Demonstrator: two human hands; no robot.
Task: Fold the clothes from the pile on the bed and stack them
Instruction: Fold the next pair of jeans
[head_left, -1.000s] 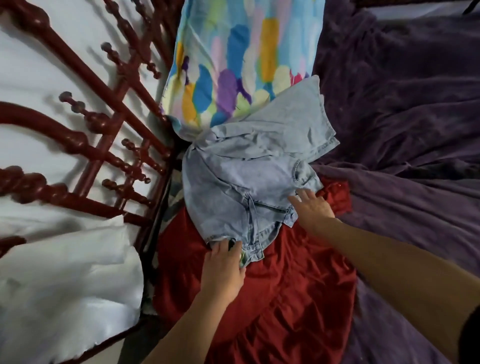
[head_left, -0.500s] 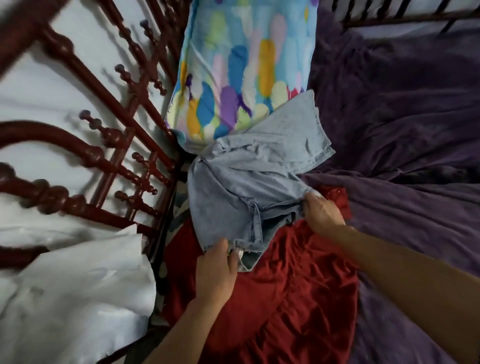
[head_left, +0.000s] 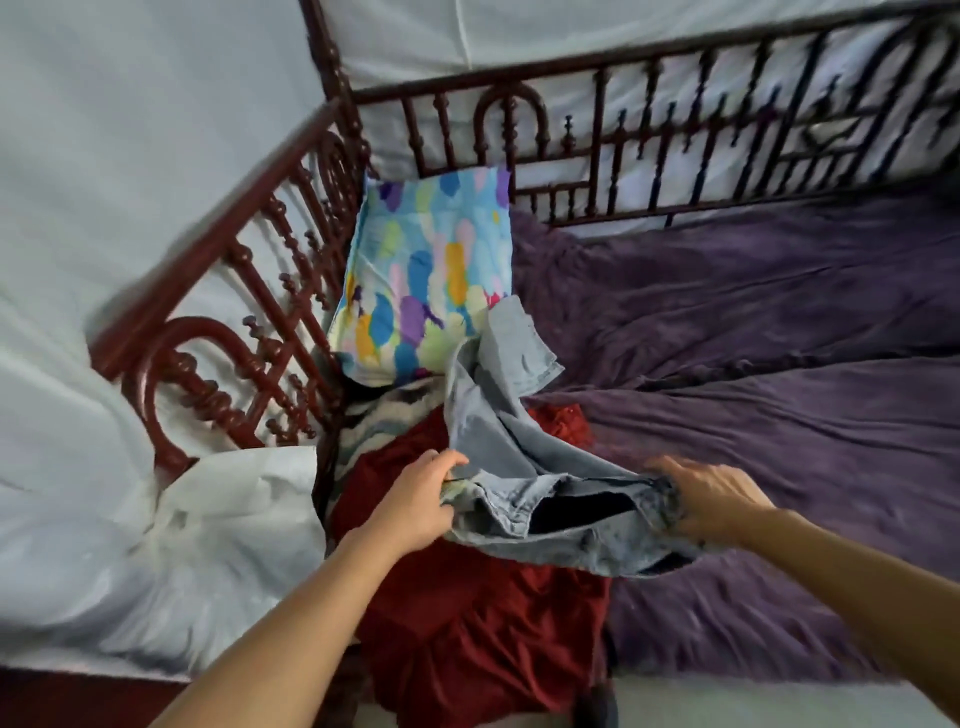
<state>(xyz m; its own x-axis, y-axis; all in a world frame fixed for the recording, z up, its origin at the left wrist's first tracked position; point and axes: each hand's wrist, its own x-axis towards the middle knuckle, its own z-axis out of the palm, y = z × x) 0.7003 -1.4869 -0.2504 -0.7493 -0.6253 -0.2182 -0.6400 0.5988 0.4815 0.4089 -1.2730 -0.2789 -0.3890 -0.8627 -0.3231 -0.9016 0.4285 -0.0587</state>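
Red garment (head_left: 483, 623) lies nearest, draped over the bed edge. Above it, both hands hold the denim (head_left: 493, 415) up by its waistband. The left hand (head_left: 415, 499) pinches one end. The right hand (head_left: 711, 499), blurred, curls its fingers over the other. One denim leg trails back against the pillow (head_left: 431, 260). Purple blanket (head_left: 779, 415) lies to the right, wooden rail (head_left: 623, 58) beyond.

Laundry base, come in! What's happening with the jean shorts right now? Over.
Left hand grips denim shorts waistband. Right hand grips the other side. Shorts hang over red garment. Nothing in the way.
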